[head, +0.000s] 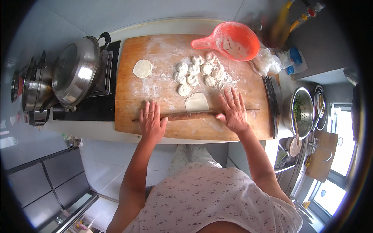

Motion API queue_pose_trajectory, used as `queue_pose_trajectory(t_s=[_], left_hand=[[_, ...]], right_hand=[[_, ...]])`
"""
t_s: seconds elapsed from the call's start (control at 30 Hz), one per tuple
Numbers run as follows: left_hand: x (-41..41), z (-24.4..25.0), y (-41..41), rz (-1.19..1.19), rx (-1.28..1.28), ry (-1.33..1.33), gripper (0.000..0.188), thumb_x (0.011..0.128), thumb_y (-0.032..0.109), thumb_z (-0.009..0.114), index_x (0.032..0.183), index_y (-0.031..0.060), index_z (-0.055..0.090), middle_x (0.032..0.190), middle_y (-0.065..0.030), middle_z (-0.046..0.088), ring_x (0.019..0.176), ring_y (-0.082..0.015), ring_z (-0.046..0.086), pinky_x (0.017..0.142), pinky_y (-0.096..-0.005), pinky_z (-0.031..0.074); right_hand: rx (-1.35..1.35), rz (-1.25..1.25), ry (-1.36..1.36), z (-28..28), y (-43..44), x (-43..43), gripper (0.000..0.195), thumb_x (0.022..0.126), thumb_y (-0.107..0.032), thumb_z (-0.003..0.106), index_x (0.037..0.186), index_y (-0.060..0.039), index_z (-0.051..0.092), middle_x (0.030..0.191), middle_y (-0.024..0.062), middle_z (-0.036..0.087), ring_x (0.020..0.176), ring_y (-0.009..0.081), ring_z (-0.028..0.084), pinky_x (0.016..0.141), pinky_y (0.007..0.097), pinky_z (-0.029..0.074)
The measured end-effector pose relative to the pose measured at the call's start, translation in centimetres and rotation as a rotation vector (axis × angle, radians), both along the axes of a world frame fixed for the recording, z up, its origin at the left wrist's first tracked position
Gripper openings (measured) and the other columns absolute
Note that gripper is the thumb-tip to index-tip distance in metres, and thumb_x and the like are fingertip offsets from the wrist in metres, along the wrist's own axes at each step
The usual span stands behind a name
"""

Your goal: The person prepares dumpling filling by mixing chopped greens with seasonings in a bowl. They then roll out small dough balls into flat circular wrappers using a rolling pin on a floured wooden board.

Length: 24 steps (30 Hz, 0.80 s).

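Observation:
My left hand lies flat over the left part of a slim wooden rolling pin, its fingers stretched forward. Over the pin's right part rests my right hand, palm down with the fingers spread. Neither hand is closed around the pin. Between them a flattened piece of dough touches the pin, its near edge hidden. Just beyond sit several small floured dough pieces in a cluster. A round, flat dough wrapper lies apart at the left of the wooden board.
A red plastic ladle-shaped scoop with flour stands at the board's back right. Left of the board, a lidded steel wok sits on a black cooktop. Plastic bags and a steel colander with chopped greens are at the right.

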<state>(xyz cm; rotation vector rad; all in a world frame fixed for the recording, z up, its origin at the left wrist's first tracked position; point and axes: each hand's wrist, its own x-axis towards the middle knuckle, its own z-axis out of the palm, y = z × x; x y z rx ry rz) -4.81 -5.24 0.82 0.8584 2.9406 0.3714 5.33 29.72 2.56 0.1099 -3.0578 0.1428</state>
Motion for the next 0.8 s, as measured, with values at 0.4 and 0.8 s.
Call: queue_pose_trajectory(t_s=[0.4,0.8], left_hand=[[-3.7,2.1,13.3,-0.363,0.338,-0.123,0.026,0.085,0.005,0.064,0.112,0.0035,0.062,0.110,-0.0161,0.060,0.103,-0.0377,0.060,0.087,-0.0458,0.051],[-4.5,2.4,12.2,-0.763,0.300,-0.020,0.016,0.083,0.006,0.065,0.099,0.0063,0.062,0.096,-0.0120,0.066,0.086,-0.0310,0.066,0.069,-0.0426,0.056]], right_hand=[[-0.260,0.158,0.275,-0.8,-2.3,2.9,0.044,0.075,-0.008,0.074,0.116,-0.0017,0.061,0.117,0.0158,0.060,0.114,0.0369,0.056,0.095,0.0460,0.049],[-0.331,0.060,0.314,0.7,-3.4,8.9,0.037,0.070,0.000,0.064,0.108,0.0005,0.062,0.098,0.0118,0.059,0.089,0.0307,0.057,0.075,0.0414,0.052]])
